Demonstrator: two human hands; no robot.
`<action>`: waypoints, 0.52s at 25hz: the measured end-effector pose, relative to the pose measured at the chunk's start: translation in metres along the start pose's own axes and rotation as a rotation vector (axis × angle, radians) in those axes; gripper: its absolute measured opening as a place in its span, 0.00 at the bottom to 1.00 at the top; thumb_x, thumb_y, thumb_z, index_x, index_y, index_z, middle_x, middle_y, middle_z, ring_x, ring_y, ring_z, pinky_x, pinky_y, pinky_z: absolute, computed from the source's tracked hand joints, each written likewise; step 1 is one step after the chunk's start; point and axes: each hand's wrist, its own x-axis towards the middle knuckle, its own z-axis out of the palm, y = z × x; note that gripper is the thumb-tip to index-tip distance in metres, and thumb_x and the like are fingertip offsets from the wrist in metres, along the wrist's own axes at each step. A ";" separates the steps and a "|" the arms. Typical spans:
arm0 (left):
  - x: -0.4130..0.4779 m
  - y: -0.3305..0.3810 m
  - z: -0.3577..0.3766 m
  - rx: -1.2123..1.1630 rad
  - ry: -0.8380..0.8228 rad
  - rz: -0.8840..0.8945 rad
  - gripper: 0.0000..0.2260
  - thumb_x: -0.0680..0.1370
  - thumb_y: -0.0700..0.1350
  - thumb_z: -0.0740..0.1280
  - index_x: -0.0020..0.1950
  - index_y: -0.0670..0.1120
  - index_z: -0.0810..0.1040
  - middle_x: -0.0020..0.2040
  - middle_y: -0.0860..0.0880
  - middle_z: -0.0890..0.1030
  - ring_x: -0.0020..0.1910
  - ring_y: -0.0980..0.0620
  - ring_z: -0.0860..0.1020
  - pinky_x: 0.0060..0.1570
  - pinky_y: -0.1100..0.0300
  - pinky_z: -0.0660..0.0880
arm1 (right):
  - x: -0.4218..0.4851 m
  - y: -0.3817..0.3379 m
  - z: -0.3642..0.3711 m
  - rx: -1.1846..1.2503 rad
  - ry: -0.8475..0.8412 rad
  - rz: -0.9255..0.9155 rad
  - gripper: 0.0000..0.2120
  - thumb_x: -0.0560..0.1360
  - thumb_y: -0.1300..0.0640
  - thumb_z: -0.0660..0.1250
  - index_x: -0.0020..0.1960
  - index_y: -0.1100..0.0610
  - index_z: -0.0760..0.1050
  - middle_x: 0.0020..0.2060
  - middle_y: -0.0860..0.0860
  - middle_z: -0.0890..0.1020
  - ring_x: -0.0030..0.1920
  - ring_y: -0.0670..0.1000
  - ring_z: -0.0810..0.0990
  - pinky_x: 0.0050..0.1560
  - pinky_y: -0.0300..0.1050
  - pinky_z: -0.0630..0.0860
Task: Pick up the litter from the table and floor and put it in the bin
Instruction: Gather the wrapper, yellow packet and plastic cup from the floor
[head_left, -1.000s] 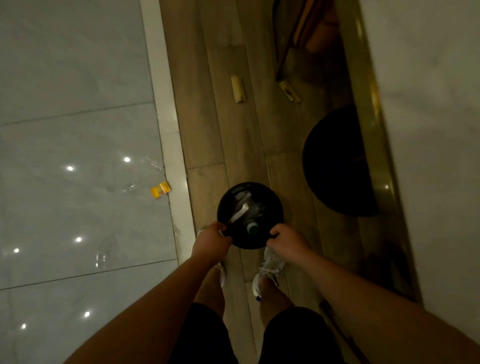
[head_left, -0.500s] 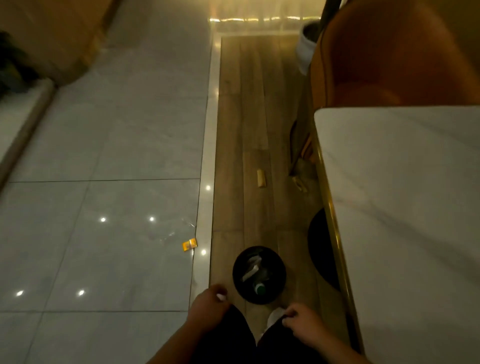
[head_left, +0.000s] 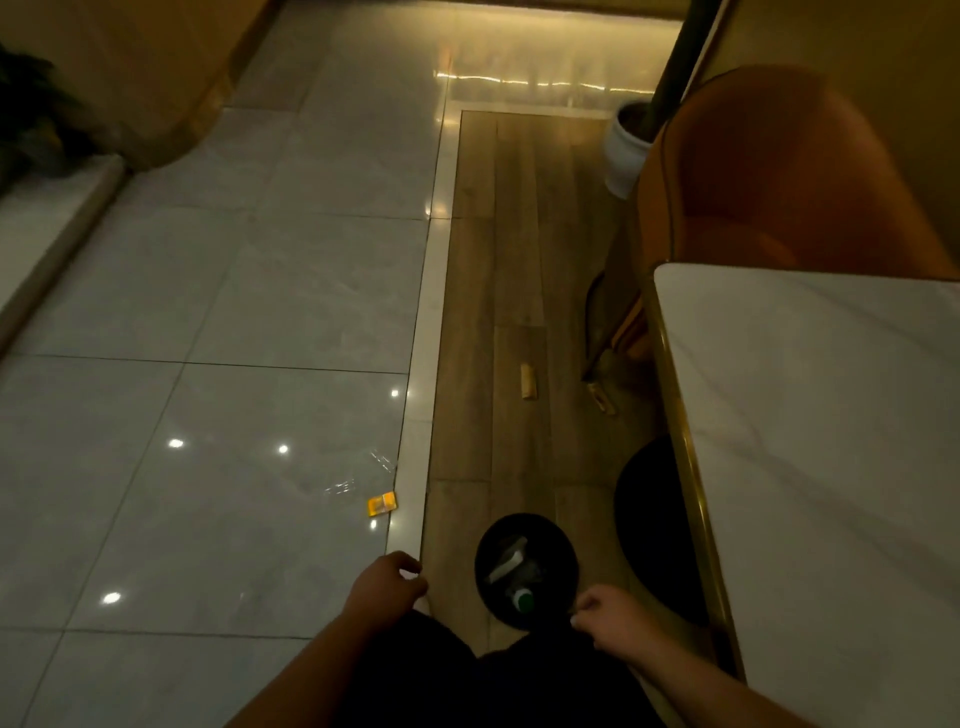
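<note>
Both hands hold nothing: left hand (head_left: 385, 586) and right hand (head_left: 613, 618) hang loosely curled either side of the black bin (head_left: 525, 569); an orange wrapper (head_left: 382, 504) lies on tiles nearby

A black bin (head_left: 525, 569) stands on the wood floor between the curled left hand (head_left: 385, 584) and right hand (head_left: 613, 616).

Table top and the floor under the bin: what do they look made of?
Table top: looks like polished white marble or a marble-look slab, grey veins, brass-coloured edge. Floor under the bin: wood-look planks, matte, with visible grain and seams; real wood or laminate, cannot tell.
</note>
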 end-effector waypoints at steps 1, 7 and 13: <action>0.005 -0.007 -0.013 0.001 -0.003 0.002 0.15 0.75 0.46 0.70 0.61 0.47 0.79 0.48 0.48 0.82 0.43 0.53 0.81 0.47 0.61 0.76 | -0.003 -0.014 0.004 -0.017 -0.007 0.006 0.04 0.70 0.53 0.70 0.43 0.49 0.75 0.46 0.51 0.81 0.48 0.53 0.82 0.51 0.48 0.79; 0.014 -0.077 -0.094 0.055 -0.013 -0.073 0.14 0.74 0.46 0.69 0.60 0.47 0.78 0.43 0.50 0.79 0.42 0.52 0.78 0.42 0.62 0.72 | 0.004 -0.122 0.022 -0.137 -0.062 -0.111 0.04 0.72 0.53 0.68 0.40 0.51 0.75 0.41 0.53 0.81 0.44 0.53 0.81 0.46 0.47 0.78; 0.037 -0.089 -0.146 0.020 0.056 -0.146 0.12 0.73 0.45 0.70 0.56 0.47 0.79 0.37 0.49 0.81 0.35 0.52 0.81 0.33 0.62 0.71 | 0.034 -0.200 0.014 0.013 -0.019 -0.149 0.04 0.73 0.56 0.68 0.40 0.50 0.75 0.40 0.52 0.81 0.39 0.52 0.81 0.32 0.42 0.76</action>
